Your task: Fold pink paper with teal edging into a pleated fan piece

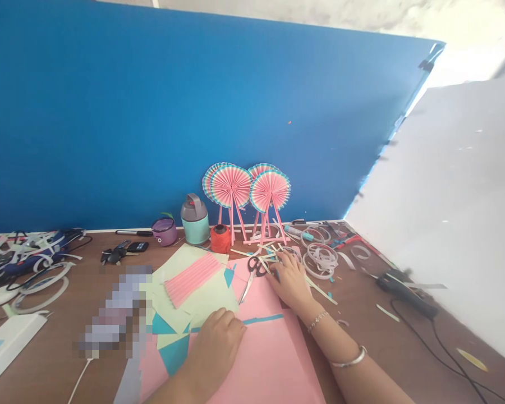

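My left hand (219,348) rests with its fingers curled on a large pink sheet of paper (265,365). Whatever may lie under those fingers is hidden. A thin blue paper strip (263,319) runs across the sheet beside it. My right hand (292,283), fingers apart, reaches over loose paper strips at the sheet's far right edge. Just left of its fingertips lie black-handled scissors (252,275), blades partly apart. A pleated pink paper piece (193,278) sits on pale green sheets (180,314), with blue scraps poking out around them.
Pink pleated paper fans on stands (261,202) rise at the back. Beside them are a red thread spool (220,238), a turquoise flask (195,221) and a purple pot (164,231). Rolls of white tape (322,258) and a black corded tool (408,294) lie right, a power strip (12,348) left.
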Available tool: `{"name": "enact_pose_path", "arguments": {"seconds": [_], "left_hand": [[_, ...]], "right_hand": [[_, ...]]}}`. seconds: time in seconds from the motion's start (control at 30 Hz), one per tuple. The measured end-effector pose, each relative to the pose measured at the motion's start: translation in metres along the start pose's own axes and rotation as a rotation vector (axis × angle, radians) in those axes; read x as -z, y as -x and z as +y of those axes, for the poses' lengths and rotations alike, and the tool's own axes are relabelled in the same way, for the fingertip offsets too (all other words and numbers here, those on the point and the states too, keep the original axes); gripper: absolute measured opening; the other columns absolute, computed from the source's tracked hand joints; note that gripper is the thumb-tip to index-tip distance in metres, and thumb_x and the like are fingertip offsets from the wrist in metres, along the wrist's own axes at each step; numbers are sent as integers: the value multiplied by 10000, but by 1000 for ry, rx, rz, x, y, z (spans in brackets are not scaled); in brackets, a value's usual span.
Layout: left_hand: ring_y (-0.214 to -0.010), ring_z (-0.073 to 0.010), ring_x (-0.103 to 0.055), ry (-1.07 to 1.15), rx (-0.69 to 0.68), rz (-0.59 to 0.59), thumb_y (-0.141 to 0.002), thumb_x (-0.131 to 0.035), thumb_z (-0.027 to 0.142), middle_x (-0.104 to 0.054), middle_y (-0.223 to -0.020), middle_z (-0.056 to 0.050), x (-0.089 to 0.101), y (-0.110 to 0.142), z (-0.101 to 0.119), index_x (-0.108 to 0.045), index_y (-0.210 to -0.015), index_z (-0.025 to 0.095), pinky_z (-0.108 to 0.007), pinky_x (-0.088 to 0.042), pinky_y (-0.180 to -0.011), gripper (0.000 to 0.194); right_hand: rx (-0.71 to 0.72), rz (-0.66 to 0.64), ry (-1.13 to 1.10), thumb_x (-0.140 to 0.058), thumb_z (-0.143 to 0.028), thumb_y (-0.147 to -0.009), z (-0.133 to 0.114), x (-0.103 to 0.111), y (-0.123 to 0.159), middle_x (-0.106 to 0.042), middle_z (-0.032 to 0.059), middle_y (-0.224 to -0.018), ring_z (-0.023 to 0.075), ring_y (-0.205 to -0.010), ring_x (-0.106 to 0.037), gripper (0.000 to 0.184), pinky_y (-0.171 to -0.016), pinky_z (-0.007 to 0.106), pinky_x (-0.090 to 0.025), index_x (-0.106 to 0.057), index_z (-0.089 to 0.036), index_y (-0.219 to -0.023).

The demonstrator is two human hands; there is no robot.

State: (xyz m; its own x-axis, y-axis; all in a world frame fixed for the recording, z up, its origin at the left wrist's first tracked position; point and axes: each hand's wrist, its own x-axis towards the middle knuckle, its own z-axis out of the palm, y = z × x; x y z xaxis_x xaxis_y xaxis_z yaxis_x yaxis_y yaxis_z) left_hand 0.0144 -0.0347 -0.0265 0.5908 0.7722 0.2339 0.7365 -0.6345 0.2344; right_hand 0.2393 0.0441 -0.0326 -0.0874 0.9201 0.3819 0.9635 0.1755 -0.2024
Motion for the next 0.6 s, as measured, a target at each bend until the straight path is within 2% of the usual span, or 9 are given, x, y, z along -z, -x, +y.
{"name": "enact_pose_path", "arguments": {"seconds": [0.13, 0.3, 0.4, 0.47, 0.53, 0.6], "left_hand": [[-730, -194, -552, 49, 28, -7, -915, -366, 114, -614, -737, -30, 8, -1, 4, -614, -773, 205, -330, -428, -693, 300], [-771, -189, -567, 298, 228, 43, -895, -432, 190, -611, -756, -23, 22, -5, -5, -632, -791, 220, -319, -441, -703, 228], [-774, -187, -557, 432, 369, 172, -850, -521, 273, -591, -789, -25, 30, -8, -20, -641, -936, 229, -322, -459, -718, 154], [-817, -194, -555, 506, 428, 223, -798, -592, 302, -604, -890, -31, 35, -9, -29, -604, -1103, 260, -335, -465, -752, 308], [-885, -201, -561, 583, 424, 209, -761, -633, 289, -608, -960, -32, 39, -11, -32, -584, -1157, 283, -339, -459, -797, 399], [-932, -205, -563, 637, 400, 178, -746, -648, 276, -612, -977, -29, 41, -12, -31, -614, -1106, 284, -338, -445, -834, 361]], "right_hand": [[-18, 35, -85, -522, -154, -809, 0, -5, -1, -568, 101, -1240, 298, -1281, -364, 167, -1010, 465, -296, -638, -189, -693], [20, 128, -281, -523, -173, -801, -7, 14, -1, -633, 75, -1094, 267, -1110, -501, 132, -938, 431, -337, -607, -204, -704], [108, 42, -439, -515, -158, -804, -20, 30, 4, -665, 31, -847, 198, -857, -577, 108, -868, 368, -365, -592, -216, -755], [177, -46, -515, -521, -138, -792, -31, 37, 9, -650, 5, -752, 171, -767, -570, 117, -841, 341, -369, -569, -216, -719], [234, -115, -565, -521, -105, -767, -43, 41, 15, -638, -10, -713, 161, -739, -559, 133, -809, 325, -371, -558, -215, -701], [281, -181, -619, -515, -77, -756, -52, 42, 18, -642, -19, -718, 150, -733, -559, 147, -816, 326, -365, -562, -210, -716]]}}
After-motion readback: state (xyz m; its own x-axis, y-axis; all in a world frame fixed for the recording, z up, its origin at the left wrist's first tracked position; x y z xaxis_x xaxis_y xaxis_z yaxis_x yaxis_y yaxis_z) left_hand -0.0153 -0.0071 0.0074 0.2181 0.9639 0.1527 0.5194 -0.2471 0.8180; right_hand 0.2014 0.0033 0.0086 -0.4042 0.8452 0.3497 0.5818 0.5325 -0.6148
